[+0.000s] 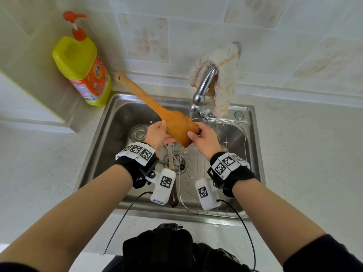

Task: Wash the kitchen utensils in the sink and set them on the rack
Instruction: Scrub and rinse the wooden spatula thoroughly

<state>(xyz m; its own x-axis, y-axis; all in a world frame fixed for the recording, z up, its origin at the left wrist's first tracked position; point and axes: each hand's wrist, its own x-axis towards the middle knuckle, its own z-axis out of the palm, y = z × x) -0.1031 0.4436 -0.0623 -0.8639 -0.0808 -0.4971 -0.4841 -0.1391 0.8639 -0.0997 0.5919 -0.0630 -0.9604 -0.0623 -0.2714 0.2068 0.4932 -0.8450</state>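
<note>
Print on the detergent bottle (83, 70) label is too blurred to read.

Bright, even feed on my end, soft diffuse light, faint shadows below my fingers (192, 135), glare on the faucet (204, 85) just beyond them, sheen on the sink (117, 118) around them, fisheye bowing the counter (304, 154) farther out.
</note>
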